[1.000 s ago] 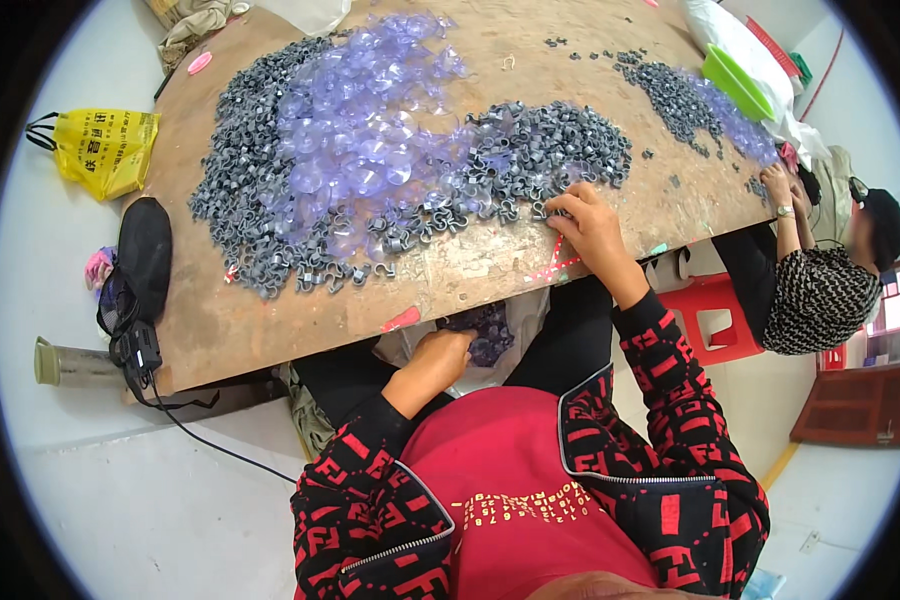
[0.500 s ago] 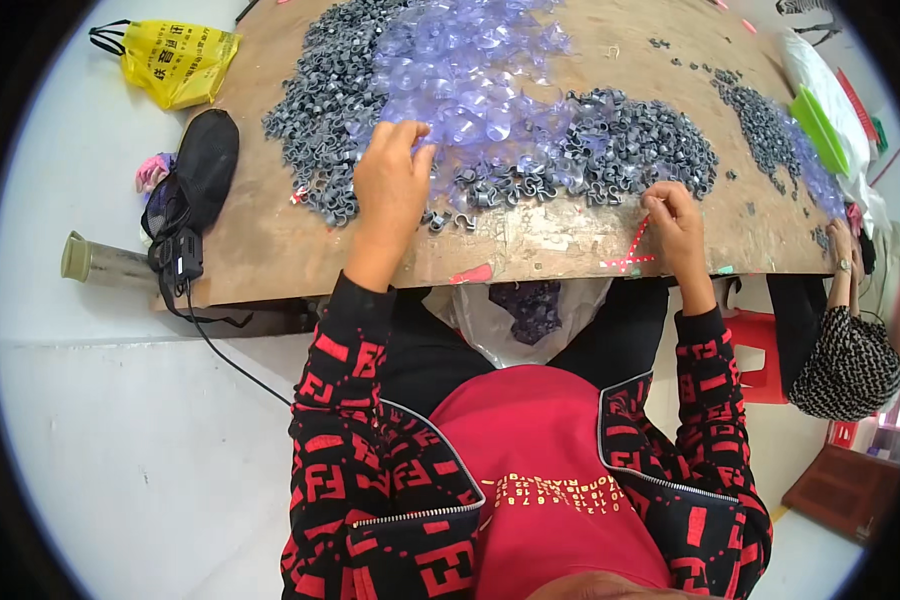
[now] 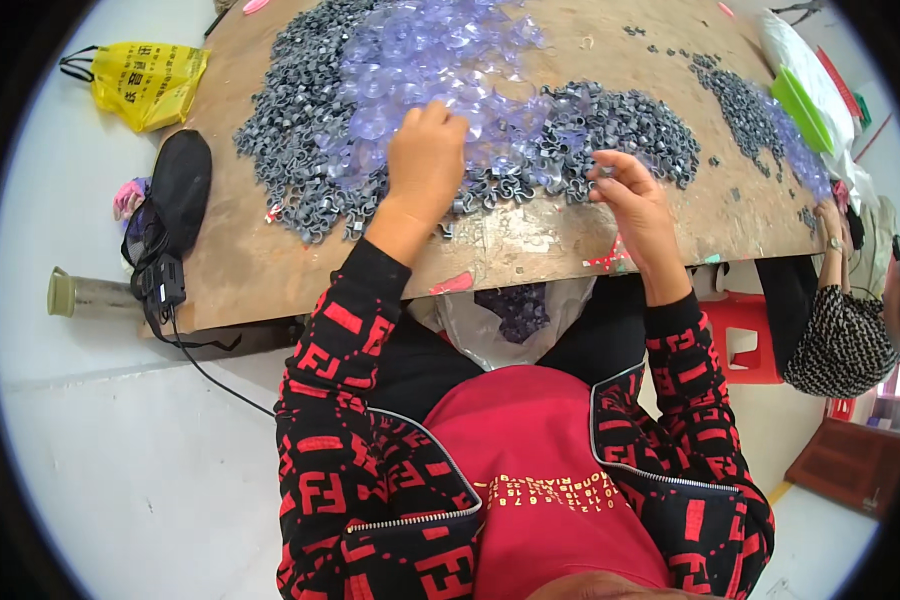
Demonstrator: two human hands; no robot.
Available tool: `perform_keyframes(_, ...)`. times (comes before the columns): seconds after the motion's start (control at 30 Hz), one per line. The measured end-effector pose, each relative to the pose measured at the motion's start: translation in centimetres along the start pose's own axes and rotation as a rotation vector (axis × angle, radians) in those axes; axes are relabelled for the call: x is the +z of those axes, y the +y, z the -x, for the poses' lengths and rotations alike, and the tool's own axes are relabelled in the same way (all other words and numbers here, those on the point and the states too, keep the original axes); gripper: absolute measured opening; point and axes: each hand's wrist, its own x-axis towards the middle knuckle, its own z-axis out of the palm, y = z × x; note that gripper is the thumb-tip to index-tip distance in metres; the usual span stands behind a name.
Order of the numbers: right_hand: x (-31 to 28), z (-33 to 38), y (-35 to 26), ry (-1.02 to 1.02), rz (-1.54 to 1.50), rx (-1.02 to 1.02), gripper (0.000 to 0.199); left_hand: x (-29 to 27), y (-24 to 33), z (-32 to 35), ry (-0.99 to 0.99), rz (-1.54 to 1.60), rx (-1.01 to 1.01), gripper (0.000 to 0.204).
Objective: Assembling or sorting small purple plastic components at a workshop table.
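My left hand [image 3: 425,165] is over the near part of a heap of clear purplish suction cups [image 3: 400,60]. Its fingers are curled together, and whatever they hold is hidden. At the near edge of the smaller heap of grey plastic clips [image 3: 660,130], my right hand [image 3: 638,205] has thumb and forefinger brought together around a small grey clip [image 3: 601,172]. A larger mass of grey clips [image 3: 280,150] spreads along the left side of the suction cups.
The worn wooden table [image 3: 530,235] has red dotted tape [image 3: 605,260] near its front edge. Below hangs a clear plastic bag [image 3: 470,335] with dark purplish pieces inside. A black pouch [image 3: 182,190] and yellow bag [image 3: 150,85] lie left. A co-worker's arm [image 3: 835,245] reaches in at right.
My left hand has moved right across the suction cups. My right hand has gone left and farther from the table's front edge, up to the grey clips. The view has shifted slightly.
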Motion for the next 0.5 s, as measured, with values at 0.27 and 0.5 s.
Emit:
perform_keyframes(0.27, 1.4, 0.2, 0.2, -0.102, -0.177, 0.08, 0.029, -0.5, -0.3, -0.3, -0.035, 0.239, -0.242, 0.011)
perform_keyframes(0.5, 2.7, 1.1, -0.1, -0.099, -0.158, 0.102, 0.025, 0.5, 0.5, -1.1, -0.12, 0.189, -0.306, 0.022)
